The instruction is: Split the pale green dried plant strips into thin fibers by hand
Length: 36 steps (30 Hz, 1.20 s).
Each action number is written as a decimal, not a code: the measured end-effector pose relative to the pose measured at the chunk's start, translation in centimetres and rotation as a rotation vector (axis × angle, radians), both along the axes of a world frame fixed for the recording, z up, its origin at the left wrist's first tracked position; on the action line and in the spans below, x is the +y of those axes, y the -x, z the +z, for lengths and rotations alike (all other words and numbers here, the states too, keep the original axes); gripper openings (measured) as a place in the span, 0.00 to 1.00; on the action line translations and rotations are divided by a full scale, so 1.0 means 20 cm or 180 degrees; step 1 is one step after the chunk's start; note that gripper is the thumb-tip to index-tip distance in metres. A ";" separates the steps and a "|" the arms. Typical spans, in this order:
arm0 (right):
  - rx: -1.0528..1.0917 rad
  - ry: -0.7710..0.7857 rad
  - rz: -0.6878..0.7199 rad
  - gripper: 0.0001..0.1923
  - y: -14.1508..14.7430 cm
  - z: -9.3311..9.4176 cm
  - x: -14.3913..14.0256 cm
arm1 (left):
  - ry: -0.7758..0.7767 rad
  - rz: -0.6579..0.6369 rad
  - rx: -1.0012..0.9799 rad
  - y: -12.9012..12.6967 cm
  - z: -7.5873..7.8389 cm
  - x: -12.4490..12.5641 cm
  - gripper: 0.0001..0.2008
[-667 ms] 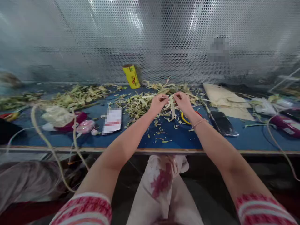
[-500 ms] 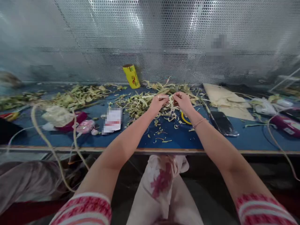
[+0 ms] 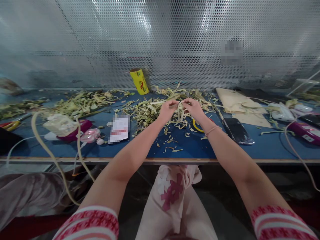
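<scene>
Fingertips of the left hand (image 3: 168, 110) and right hand (image 3: 194, 109) pinch a pale leaf strip (image 3: 179, 111) right of the yellow roll (image 3: 139, 81); seemingly light, limp, tearable, best gripped near its ends.

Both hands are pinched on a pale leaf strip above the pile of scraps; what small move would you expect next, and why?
Probably drawing the hands slightly apart to split or pull the strip further. The left hand and right hand both pinch the pale green leaf strip, whose loose ends hang down between them over the heap of shredded leaf scraps on the blue tabletop. This is only a judgement.
</scene>
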State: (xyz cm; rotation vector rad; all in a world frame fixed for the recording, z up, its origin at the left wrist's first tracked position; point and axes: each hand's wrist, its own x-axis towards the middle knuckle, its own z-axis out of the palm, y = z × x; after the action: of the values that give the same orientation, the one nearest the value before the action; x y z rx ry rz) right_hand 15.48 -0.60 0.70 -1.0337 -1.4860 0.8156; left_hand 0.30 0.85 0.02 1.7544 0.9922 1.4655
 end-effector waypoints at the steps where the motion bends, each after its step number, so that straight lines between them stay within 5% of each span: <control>1: -0.0033 -0.0006 -0.0037 0.05 0.00 0.00 0.00 | -0.0162 0.0173 0.0141 0.00 0.01 0.00 0.04; 4: -0.0117 -0.0008 -0.0128 0.05 0.01 0.01 -0.01 | -0.0364 0.0357 0.0295 0.00 0.02 -0.02 0.05; 9: -0.0203 -0.0006 -0.0145 0.04 0.01 0.02 -0.02 | -0.0308 0.0089 0.0400 -0.02 0.00 -0.05 0.02; 15: -0.0122 -0.0045 0.0009 0.03 0.01 0.02 -0.03 | -0.0235 0.0109 0.0470 -0.01 -0.01 -0.04 0.11; 20: 0.0084 0.0077 0.0053 0.04 0.01 0.01 -0.01 | -0.0230 0.0141 0.0432 -0.02 0.00 -0.04 0.06; 36: -0.0091 0.0329 -0.0092 0.05 0.02 0.01 -0.01 | 0.0681 -0.0371 -0.0736 -0.04 -0.02 -0.01 0.11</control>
State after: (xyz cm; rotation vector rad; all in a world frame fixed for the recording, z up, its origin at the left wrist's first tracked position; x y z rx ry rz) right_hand 14.99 -0.85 0.81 -1.1455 -1.4621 0.8678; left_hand 1.01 0.60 -0.45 1.4305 0.8756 1.3962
